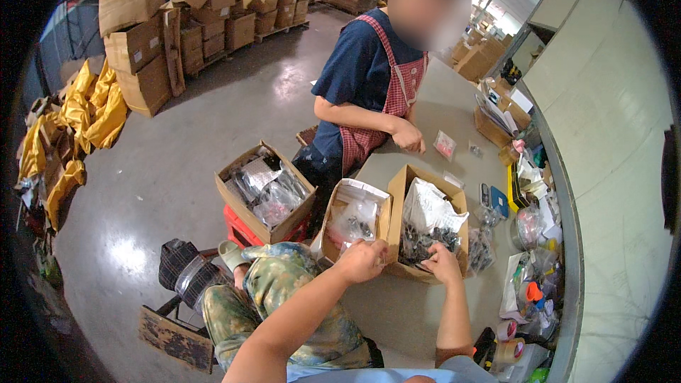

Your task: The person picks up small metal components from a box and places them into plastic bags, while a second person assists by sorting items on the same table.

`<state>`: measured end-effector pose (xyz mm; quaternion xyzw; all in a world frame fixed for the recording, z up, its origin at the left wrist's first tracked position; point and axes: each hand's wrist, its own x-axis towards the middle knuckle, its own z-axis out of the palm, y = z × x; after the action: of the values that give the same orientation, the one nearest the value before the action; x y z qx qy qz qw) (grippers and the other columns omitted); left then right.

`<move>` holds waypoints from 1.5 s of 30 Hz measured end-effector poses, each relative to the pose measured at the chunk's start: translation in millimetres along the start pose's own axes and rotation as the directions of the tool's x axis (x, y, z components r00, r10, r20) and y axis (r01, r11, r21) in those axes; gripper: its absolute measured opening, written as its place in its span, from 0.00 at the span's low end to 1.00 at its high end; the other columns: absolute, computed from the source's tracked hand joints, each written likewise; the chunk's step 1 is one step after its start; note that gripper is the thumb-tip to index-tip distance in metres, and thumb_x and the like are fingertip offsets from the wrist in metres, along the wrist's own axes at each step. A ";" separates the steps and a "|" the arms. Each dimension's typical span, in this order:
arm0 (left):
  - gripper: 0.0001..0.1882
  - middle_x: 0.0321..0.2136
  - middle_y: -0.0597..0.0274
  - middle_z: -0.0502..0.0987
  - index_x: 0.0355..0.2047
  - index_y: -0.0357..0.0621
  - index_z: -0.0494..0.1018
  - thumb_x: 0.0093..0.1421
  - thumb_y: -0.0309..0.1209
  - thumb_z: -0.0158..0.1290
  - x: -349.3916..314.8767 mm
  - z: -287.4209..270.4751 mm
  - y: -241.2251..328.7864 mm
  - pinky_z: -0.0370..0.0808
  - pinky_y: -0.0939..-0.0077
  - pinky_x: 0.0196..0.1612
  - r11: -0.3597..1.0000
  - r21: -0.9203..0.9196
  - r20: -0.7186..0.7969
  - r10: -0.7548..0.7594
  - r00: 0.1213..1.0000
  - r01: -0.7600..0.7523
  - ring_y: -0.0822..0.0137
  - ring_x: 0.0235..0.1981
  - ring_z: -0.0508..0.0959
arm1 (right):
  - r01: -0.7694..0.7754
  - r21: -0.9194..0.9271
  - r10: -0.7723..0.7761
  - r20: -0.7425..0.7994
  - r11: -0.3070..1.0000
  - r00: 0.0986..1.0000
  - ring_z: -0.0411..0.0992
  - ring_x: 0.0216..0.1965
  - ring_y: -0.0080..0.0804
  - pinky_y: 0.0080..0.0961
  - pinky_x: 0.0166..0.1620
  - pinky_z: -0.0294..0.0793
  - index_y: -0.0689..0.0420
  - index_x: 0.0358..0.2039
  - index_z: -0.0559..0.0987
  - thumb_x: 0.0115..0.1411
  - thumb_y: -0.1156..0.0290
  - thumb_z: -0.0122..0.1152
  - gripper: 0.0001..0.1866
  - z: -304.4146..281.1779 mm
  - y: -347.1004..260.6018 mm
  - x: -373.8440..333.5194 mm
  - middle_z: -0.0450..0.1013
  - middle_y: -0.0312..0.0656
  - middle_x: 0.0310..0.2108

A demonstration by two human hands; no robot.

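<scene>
My left hand [363,261] is closed at the near edge of a small carton [385,221] that holds clear plastic bags [352,223]. What its fingers grip, if anything, is too small to make out. To its right, my right hand [443,264] reaches over the near side of a larger carton [462,225], fingers pinched at the small black parts [418,242] inside. Whether a part is between those fingertips cannot be told. A crumpled white sheet [434,206] covers the far part of the black pieces.
Across the table [397,305] stands a co-worker in a checked apron [404,89], one hand [408,135] near a small bag of pink pieces [445,145]. A carton of bagged goods [301,202] rests on a red stool [234,225] at left. Tape rolls [508,352] and clutter line the right edge.
</scene>
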<state>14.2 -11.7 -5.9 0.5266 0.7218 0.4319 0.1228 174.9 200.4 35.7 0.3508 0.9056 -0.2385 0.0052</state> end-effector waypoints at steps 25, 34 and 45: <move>0.15 0.29 0.48 0.76 0.37 0.41 0.65 0.51 0.31 0.53 4.7 -0.5 -0.7 0.72 0.55 0.36 0.997 -0.045 0.070 -0.055 0.996 0.058 0.47 0.33 0.76 | 0.054 0.666 0.030 -0.046 -0.744 0.998 0.68 0.33 0.39 0.29 0.36 0.76 0.63 0.30 0.70 0.57 0.75 0.50 0.04 -13.9 25.9 34.1 0.68 0.50 0.33; 0.15 0.30 0.52 0.77 0.37 0.43 0.65 0.50 0.31 0.53 12.3 -4.1 0.9 0.72 0.58 0.38 0.997 -0.057 0.092 -0.049 0.995 0.055 0.49 0.33 0.77 | 0.086 0.365 0.119 -0.504 0.927 0.856 0.74 0.28 0.32 0.28 0.28 0.73 0.58 0.24 0.75 0.53 0.72 0.58 0.04 -37.9 61.6 174.9 0.74 0.43 0.23; 0.15 0.28 0.47 0.76 0.38 0.41 0.67 0.51 0.31 0.53 19.3 4.9 -6.6 0.73 0.54 0.34 0.998 -0.055 0.046 0.046 0.998 -0.044 0.46 0.30 0.76 | -0.138 -0.511 0.154 -0.010 0.848 0.988 0.75 0.36 0.44 0.39 0.36 0.75 0.63 0.34 0.78 0.50 0.76 0.52 0.11 -49.3 86.6 214.8 0.76 0.52 0.34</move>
<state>4.9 7.0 -8.5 0.5493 0.6947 0.4413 0.1443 76.0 413.3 4.4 0.4009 0.9068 0.0056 0.1300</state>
